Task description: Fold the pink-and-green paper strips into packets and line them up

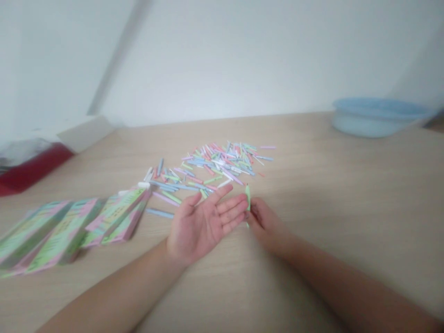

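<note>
Pale wooden table [312, 208] lay under everything. A thin green paper strip [247, 199] stood up, pinched tight in the fingers [255, 206] of the right hand [267, 226]. The left hand [201, 226] lay wide open just beside it, palm up, holding nothing. Past them sat a messy pile of thin colored paper strips [215, 162], long pink-and-green paper sheets [65, 226] to the left, and a round pale blue plastic tub [378, 118] far off.

The left hand [203, 226] lies open, palm up, fingers spread (their tips just beside the other hand) toward the right hand [265, 226], which curls inward in a pinch. The bare left forearm [114, 291] and right forearm [347, 282] angle in from the lower corners.
</note>
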